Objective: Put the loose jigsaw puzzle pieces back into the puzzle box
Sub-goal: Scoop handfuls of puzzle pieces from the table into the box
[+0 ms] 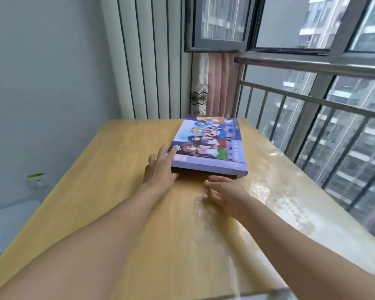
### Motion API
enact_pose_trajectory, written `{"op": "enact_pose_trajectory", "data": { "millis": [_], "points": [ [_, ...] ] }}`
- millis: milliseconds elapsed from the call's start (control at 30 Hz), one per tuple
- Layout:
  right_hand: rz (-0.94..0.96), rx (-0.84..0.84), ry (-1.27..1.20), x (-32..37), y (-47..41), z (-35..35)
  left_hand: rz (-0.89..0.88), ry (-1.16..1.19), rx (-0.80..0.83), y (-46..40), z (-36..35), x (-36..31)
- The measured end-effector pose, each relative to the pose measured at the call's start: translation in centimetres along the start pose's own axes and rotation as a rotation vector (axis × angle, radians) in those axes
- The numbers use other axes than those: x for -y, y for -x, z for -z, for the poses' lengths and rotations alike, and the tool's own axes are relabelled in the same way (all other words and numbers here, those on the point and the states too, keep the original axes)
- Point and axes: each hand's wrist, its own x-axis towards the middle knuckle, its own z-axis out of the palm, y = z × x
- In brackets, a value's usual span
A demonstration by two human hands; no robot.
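A flat purple puzzle box (210,146) with cartoon figures on its lid lies closed at the far middle of the wooden table (117,202). My left hand (160,169) rests at the box's near left corner, fingers spread, fingertips touching the lid's edge. My right hand (223,191) lies flat on the table just in front of the box's near edge, fingers apart, holding nothing. No loose puzzle pieces are visible.
A metal railing (312,105) and large windows run along the right of the table. A pink curtain (219,87) hangs behind the box. The wall with a socket (36,180) is on the left; the table's right side is glossy.
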Motion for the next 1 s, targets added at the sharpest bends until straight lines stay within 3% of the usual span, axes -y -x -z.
{"op": "enact_pose_trajectory", "data": {
  "millis": [133, 200, 367, 500, 633, 733, 833, 933, 1000],
  "points": [
    [0.134, 0.029, -0.123, 0.8, -1.7, -0.2, -0.054, 0.15, -0.179, -3.7, -0.9, -0.7],
    [0.299, 0.027, -0.067, 3.1, -1.7, -0.5, -0.115, 0.255, -0.23, -4.4, 0.9, -1.6],
    [0.825, -0.044, 0.458, 11.6, -0.2, -1.7, -0.194, 0.551, -0.324, -5.0, 9.0, -4.7],
    [1.195, -0.05, 1.099, 14.9, 1.8, -2.7, -0.161, 0.673, -0.377, -3.2, 14.3, -6.2],
    [1.168, -0.031, 1.385, 16.5, 3.8, -3.6, -0.14, 0.644, -0.455, -1.5, 17.7, -7.1],
    [1.163, 0.126, 1.486, 17.9, 6.4, -3.1, -0.108, 0.618, -0.532, -0.8, 20.1, -8.2],
    [1.242, 0.035, 1.71, 20.3, 7.8, -2.6, -0.077, 0.645, -0.55, -1.0, 22.7, -9.5],
    [1.432, -0.116, 1.66, 23.0, 8.6, -3.2, -0.042, 0.714, -0.51, -1.8, 25.2, -11.0],
    [1.544, -0.106, 1.509, 24.2, 9.3, -4.0, -0.033, 0.743, -0.527, -2.5, 26.5, -11.4]
  ]
}}
